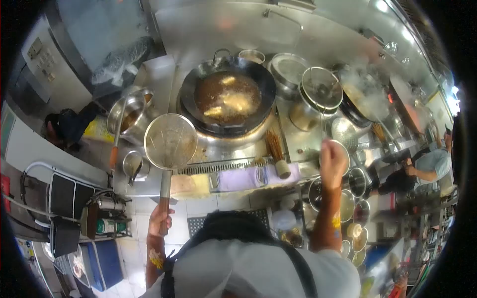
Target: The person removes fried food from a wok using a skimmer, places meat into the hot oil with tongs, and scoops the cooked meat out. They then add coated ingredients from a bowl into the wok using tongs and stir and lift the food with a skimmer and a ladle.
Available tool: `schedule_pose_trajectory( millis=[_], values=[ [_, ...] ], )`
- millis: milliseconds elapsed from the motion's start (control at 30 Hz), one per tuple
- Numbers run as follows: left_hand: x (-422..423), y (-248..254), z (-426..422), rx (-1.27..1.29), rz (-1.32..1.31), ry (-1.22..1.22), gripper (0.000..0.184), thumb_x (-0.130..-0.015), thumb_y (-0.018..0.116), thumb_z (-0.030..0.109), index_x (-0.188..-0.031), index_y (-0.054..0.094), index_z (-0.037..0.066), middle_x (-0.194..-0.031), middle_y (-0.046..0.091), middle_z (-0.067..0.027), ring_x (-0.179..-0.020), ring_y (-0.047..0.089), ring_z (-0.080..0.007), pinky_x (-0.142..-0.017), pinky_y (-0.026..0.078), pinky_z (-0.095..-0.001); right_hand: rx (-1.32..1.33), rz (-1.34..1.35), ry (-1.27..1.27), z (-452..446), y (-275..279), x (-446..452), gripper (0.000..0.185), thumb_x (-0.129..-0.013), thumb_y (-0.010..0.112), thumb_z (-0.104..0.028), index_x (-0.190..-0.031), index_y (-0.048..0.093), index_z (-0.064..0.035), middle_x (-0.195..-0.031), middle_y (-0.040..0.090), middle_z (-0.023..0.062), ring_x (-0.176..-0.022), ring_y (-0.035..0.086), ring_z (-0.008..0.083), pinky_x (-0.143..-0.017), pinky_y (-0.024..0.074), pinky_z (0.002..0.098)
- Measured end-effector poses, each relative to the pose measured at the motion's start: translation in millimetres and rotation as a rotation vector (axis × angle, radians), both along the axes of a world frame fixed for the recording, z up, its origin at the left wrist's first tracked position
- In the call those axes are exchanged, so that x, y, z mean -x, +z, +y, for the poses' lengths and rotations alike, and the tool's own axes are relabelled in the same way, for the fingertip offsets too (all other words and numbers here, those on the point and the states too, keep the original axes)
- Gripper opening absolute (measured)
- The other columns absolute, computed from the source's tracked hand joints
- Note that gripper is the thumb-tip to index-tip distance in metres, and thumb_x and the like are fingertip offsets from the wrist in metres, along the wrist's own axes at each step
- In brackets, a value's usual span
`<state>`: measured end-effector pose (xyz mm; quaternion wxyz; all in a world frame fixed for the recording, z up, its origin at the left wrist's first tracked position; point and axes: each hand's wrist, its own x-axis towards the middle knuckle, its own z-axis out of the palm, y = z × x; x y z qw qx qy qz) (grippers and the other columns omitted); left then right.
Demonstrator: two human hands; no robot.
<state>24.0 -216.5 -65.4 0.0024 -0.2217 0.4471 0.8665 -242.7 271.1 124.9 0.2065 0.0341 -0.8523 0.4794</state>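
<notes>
Silvery round mesh strainer (170,141), brown-ended handle (165,191) clamped in the grip of the left hand (159,219); right hand (333,161) grip unclear.

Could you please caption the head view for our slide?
Left hand holding a mesh strainer near a wok of food, right hand at another strainer's handle.

A commercial kitchen: a big wok (188,94) of oil (211,89) before a steel wall (198,25), a wide strainer (170,141), a second wok (352,112) steaming to the right and a co-worker (427,166) farther right.
</notes>
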Motion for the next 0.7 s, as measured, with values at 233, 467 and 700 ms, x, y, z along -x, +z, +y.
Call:
schedule_pose_trajectory(
  millis=[233, 467, 700],
  values=[
    [66, 81, -22, 0.340, 0.182, -0.031, 0.054, -0.081, 0.064, 0.012, -0.131, 0.045, 0.002, -0.091, 0.062, -0.0122, -0.050, 0.054, -0.0118, -0.040, 0.046, -0.0242, -0.109, -0.506, 0.674, -70, -38, -62, 0.028, -0.090, 0.063, -0.021, -0.108, 0.065, 0.0010, -0.089, 0.068, 0.0159, -0.082, 0.065, 0.0194, -0.076, 0.0506, 0.0309],
    [237, 157, -13, 0.651, 0.022, -0.127, 0.053, -0.078, 0.061, 0.002, -0.129, 0.048, 0.006, -0.075, 0.059, -0.0050, -0.050, 0.053, -0.0121, -0.040, 0.044, -0.0269, -0.164, -0.565, 0.646, -78, -42, -95, 0.029, -0.089, 0.064, -0.022, -0.105, 0.065, 0.0019, -0.093, 0.068, 0.0192, -0.085, 0.066, 0.0220, -0.078, 0.0507, 0.0328],
    [305, 168, 27, 0.664, -0.047, -0.459, 0.035, -0.077, 0.057, -0.003, -0.111, 0.053, 0.002, -0.068, 0.057, -0.0052, -0.048, 0.053, -0.0121, -0.038, 0.043, -0.0276, 0.032, -0.635, 0.432, -28, -103, -133, 0.030, -0.088, 0.064, -0.024, -0.104, 0.066, 0.0011, -0.092, 0.069, 0.0181, -0.085, 0.067, 0.0227, -0.078, 0.0509, 0.0326]
  ],
)
